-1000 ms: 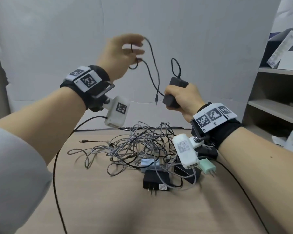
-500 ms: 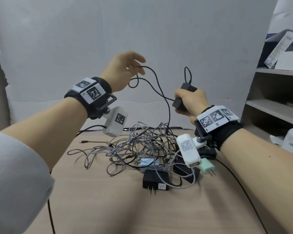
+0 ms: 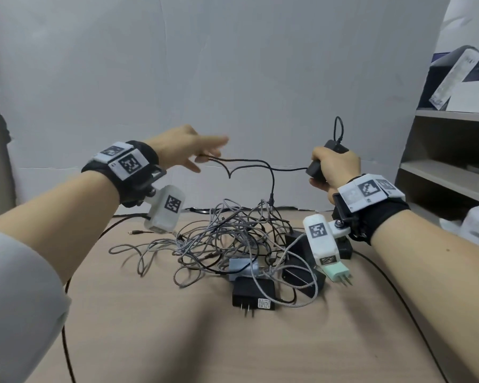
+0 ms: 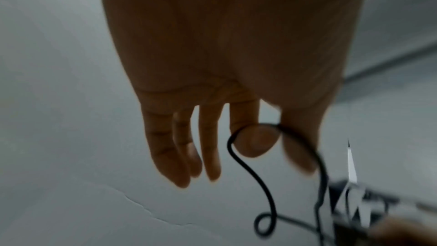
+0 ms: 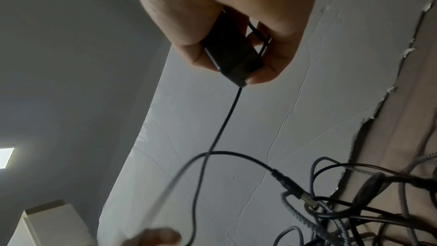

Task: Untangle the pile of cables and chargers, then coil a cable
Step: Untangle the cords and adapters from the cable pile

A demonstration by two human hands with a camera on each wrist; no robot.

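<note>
My right hand (image 3: 333, 168) is raised above the table and grips a black charger (image 3: 318, 168), seen close in the right wrist view as the charger (image 5: 232, 57) wrapped by the fingers. Its thin black cable (image 3: 260, 164) runs left to my left hand (image 3: 202, 158), which pinches it between thumb and index finger. In the left wrist view the cable (image 4: 238, 149) loops round the index fingertip. The cable's plug end (image 3: 271, 201) hangs down onto the tangled pile of grey and black cables (image 3: 227, 236) on the table.
In the pile lie a black adapter (image 3: 253, 295), a light blue adapter (image 3: 242, 268) and a mint green plug (image 3: 339, 273). A shelf unit (image 3: 448, 172) stands at the right. A white backdrop (image 3: 233, 78) closes off the back. A black cord (image 3: 67, 299) trails off the table's left side.
Both hands have come down. The left hand dropped from high up and moved left, drawing the black cable out almost level between the hands; the plug end now reaches the pile.
</note>
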